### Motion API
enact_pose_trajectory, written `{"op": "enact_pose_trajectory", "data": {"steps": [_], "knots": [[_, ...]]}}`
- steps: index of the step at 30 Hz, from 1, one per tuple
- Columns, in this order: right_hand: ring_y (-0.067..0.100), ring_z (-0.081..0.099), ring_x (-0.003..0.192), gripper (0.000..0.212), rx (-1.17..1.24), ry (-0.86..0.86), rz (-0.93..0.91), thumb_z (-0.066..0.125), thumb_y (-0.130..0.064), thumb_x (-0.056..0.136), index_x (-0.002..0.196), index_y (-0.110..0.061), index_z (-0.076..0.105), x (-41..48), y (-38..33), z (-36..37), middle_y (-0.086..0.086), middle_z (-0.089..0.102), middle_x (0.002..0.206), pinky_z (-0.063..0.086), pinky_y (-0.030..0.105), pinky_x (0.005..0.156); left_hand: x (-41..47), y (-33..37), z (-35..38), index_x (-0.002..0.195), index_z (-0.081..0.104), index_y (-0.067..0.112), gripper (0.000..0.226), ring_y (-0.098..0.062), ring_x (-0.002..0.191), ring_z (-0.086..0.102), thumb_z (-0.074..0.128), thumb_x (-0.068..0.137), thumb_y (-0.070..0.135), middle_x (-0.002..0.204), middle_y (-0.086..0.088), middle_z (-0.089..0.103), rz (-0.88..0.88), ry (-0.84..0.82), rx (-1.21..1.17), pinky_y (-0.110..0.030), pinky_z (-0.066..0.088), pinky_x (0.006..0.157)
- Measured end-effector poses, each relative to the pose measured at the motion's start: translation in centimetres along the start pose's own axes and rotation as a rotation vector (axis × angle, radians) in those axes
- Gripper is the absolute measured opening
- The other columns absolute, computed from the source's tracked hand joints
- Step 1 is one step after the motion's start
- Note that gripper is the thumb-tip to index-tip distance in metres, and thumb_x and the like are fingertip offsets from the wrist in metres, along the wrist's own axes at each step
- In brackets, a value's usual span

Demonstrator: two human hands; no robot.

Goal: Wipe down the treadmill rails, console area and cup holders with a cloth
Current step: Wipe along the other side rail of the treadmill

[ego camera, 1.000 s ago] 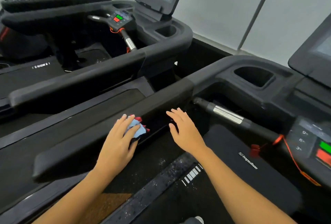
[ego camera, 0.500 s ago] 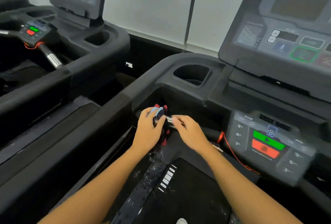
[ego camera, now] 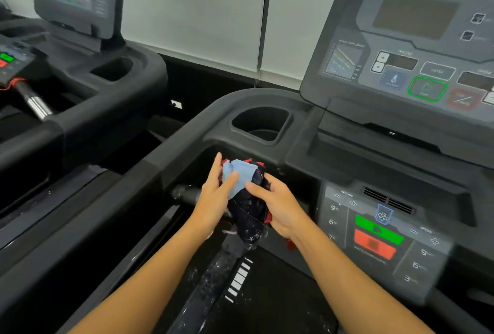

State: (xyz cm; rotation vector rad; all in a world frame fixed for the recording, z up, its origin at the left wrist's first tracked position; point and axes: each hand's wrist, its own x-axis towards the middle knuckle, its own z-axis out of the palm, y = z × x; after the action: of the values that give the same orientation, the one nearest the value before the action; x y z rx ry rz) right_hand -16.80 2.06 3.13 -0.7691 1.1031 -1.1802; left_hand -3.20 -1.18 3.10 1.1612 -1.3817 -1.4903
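A bunched cloth (ego camera: 247, 192) of light blue, dark navy and red patches is held between both hands above the treadmill's front crossbar handle (ego camera: 184, 194). My left hand (ego camera: 216, 197) presses on its left side with straight fingers and the thumb on the blue patch. My right hand (ego camera: 278, 202) grips the dark part from the right. Just beyond the hands lies the black cup holder (ego camera: 260, 122). The left rail (ego camera: 107, 200) runs down toward the lower left. The tilted console (ego camera: 417, 47) stands upper right, and the lower control panel (ego camera: 379, 229) with green and red buttons lies to the right.
A second treadmill (ego camera: 80, 87) with its own screen and cup holder stands on the left, separated by a dark gap. A white wall (ego camera: 200, 12) is behind. The belt deck and a speckled side strip (ego camera: 213, 280) lie below my forearms.
My view swung from the left rail to the console front. The cloth has come up off the handle and bunched larger, with my right hand now gripping it too.
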Motion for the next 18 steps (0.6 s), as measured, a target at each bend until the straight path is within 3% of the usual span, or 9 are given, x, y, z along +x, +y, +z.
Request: {"op": "enact_pose_trajectory", "data": {"steps": [2,4,6,9,12,15,18], "knots": [[0.027,0.065,0.103,0.031,0.048,0.009,0.012,0.062,-0.011,0.088,0.118,-0.015,0.061,0.0,-0.1,0.0,0.010,0.068,0.111,0.053,0.043,0.088,0.3,0.0,-1.3,0.135,0.028,0.040,0.048,0.005,0.097,0.056,0.050,0.092,0.035,0.115,0.021,0.053,-0.049,-0.052,-0.017,-0.015,0.045,0.077],[0.026,0.066,0.102,0.030,0.052,0.056,-0.003,0.063,-0.011,0.087,0.117,-0.015,0.061,0.2,0.1,0.0,0.010,0.068,0.111,0.054,0.040,0.085,0.9,0.2,-2.3,0.127,0.049,0.025,0.039,-0.009,0.095,0.065,0.056,0.089,0.032,0.108,0.007,0.065,-0.107,-0.168,0.012,-0.024,0.051,0.080],[0.023,0.066,0.100,0.026,-0.013,0.125,-0.030,0.064,-0.011,0.086,0.112,-0.016,0.063,0.2,0.4,-0.2,0.008,0.069,0.108,0.054,0.039,0.086,1.5,0.2,-3.0,0.116,0.057,0.016,0.033,-0.019,0.096,0.067,0.062,0.085,0.026,0.104,-0.001,0.069,-0.133,-0.233,0.081,-0.031,0.054,0.078],[0.015,0.066,0.092,0.017,-0.369,0.252,-0.142,0.069,-0.019,0.084,0.101,-0.018,0.064,0.2,0.7,-0.7,-0.001,0.070,0.097,0.055,0.033,0.084,2.1,-0.3,-3.4,0.098,0.060,0.016,0.026,-0.023,0.092,0.066,0.071,0.078,0.027,0.096,-0.005,0.068,-0.098,-0.226,0.228,-0.036,0.055,0.079],[0.004,0.057,0.069,0.021,-0.814,0.374,-0.237,0.071,-0.031,0.081,0.083,-0.015,0.057,0.0,1.0,-0.8,-0.008,0.062,0.075,0.047,0.018,0.063,2.8,-1.1,-3.8,0.091,0.056,0.014,0.033,-0.024,0.084,0.062,0.073,0.075,0.038,0.090,-0.008,0.064,-0.004,-0.165,0.492,-0.036,0.054,0.074],[0.011,0.055,0.066,0.030,-0.978,0.420,-0.234,0.068,-0.039,0.081,0.080,-0.013,0.053,-0.1,1.6,-0.6,-0.004,0.059,0.072,0.043,0.025,0.060,3.1,-1.7,-3.6,0.100,0.051,0.019,0.039,-0.014,0.090,0.055,0.073,0.075,0.038,0.097,0.003,0.057,0.134,-0.094,0.649,-0.016,0.042,0.067],[0.011,0.058,0.071,0.024,-0.877,0.438,-0.241,0.068,-0.033,0.083,0.083,-0.011,0.056,0.1,1.5,-0.8,-0.002,0.062,0.076,0.043,0.018,0.062,3.4,-1.6,-2.8,0.125,0.040,0.020,0.062,-0.007,0.106,0.045,0.074,0.075,0.032,0.118,0.005,0.047,0.195,-0.078,0.570,-0.007,0.036,0.071]]}}
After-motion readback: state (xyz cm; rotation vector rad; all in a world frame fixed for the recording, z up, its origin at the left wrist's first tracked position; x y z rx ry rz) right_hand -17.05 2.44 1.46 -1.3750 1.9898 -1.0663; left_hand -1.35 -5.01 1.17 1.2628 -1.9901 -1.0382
